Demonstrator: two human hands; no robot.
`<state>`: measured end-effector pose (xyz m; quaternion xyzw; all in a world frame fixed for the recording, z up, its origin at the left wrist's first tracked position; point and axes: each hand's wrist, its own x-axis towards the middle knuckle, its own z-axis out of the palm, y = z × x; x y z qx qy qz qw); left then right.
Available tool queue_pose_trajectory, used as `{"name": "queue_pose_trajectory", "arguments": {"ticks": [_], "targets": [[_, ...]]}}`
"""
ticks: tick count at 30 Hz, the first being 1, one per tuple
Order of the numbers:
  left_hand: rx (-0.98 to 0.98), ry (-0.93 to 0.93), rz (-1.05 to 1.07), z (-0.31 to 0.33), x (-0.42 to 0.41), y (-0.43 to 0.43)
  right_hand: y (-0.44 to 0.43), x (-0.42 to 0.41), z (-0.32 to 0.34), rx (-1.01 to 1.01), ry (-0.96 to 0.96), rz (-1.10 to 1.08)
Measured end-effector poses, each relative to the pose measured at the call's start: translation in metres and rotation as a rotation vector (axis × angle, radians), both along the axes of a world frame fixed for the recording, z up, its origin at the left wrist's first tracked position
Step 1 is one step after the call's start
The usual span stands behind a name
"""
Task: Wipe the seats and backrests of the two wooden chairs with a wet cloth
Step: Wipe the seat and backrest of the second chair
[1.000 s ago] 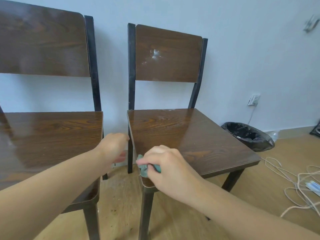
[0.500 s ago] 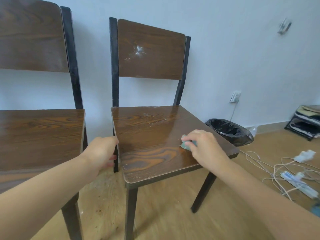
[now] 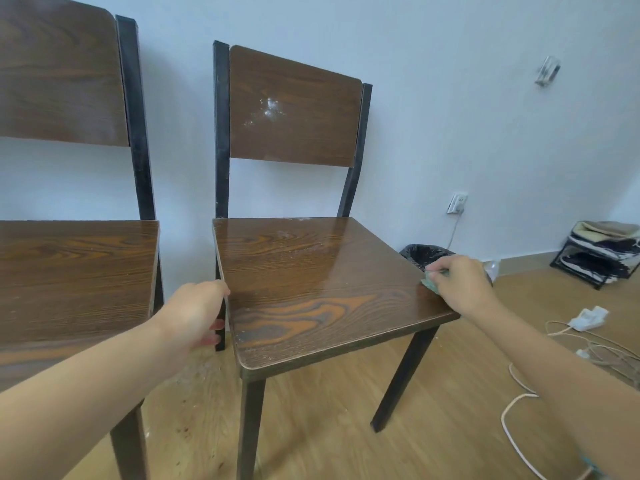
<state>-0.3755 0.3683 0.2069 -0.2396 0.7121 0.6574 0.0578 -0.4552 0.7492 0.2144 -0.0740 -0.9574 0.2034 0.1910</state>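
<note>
Right hand: the right hand [image 3: 460, 284] is clenched around a green cloth [image 3: 431, 280], pressing it onto the seat at its right edge.
Cloth: bunched under the fingers, only a small part showing on the hand's left side.
Left hand: the left hand [image 3: 194, 315] grasps the left edge of the same seat, fingers curled under it.
Right chair: the right chair [image 3: 311, 285] lies between the two hands; its seat is glossy, and its backrest above carries a whitish smear.
Left chair: the left chair [image 3: 69, 258] stands just left of the left hand.
Beyond the right hand: a black-lined bin [image 3: 424, 252] by the wall, and white cables [image 3: 588, 344] on the floor to its right.
</note>
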Motion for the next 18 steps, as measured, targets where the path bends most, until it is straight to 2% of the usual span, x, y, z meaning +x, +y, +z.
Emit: {"name": "queue_pose_trajectory", "arguments": {"ticks": [6, 11, 15, 18], "targets": [[-0.096, -0.020, 0.028, 0.010, 0.005, -0.011, -0.108, 0.039, -0.010, 0.040, 0.042, 0.284], [-0.021, -0.050, 0.031, 0.018, 0.000, -0.021, -0.201, 0.098, -0.009, -0.023, 0.027, 0.576], [-0.019, -0.007, 0.028, 0.024, 0.000, -0.024, -0.230, 0.127, 0.001, -0.027, -0.066, 0.797], [-0.020, 0.024, 0.036, 0.028, -0.002, -0.028, -0.226, 0.110, 0.015, -0.042, -0.079, 0.790]]}}
